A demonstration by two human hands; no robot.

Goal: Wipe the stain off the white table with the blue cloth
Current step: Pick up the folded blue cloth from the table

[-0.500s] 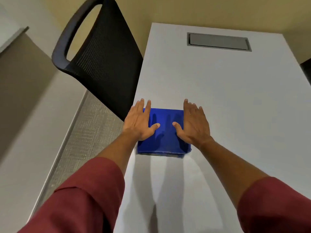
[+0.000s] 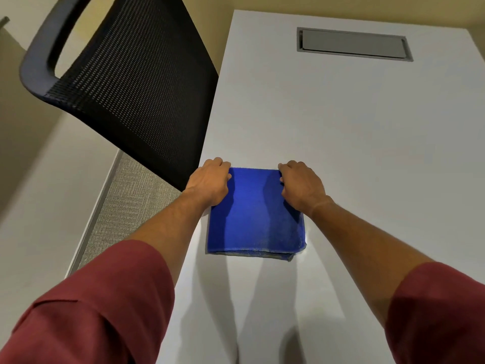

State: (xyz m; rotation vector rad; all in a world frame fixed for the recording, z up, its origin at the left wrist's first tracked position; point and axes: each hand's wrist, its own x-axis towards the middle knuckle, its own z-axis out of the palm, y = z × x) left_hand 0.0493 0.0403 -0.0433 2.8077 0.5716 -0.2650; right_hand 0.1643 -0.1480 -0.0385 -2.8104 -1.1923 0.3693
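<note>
A folded blue cloth [image 2: 256, 216] lies flat on the white table [image 2: 354, 127], close to the table's left edge. My left hand [image 2: 210, 182] has its fingers curled over the cloth's far left corner. My right hand [image 2: 301, 183] is curled the same way on the far right corner. Both hands grip the cloth's far edge. No stain shows on the visible tabletop; the surface under the cloth is hidden.
A black mesh chair [image 2: 126, 82] stands against the table's left side, its back reaching near my left hand. A grey cable hatch [image 2: 353, 44] is set into the table at the far end. Grey carpet [image 2: 131, 203] lies below left.
Both hands were lying flat with fingers spread on the cloth; now their fingers are curled around its far corners. The cloth has stayed in place.
</note>
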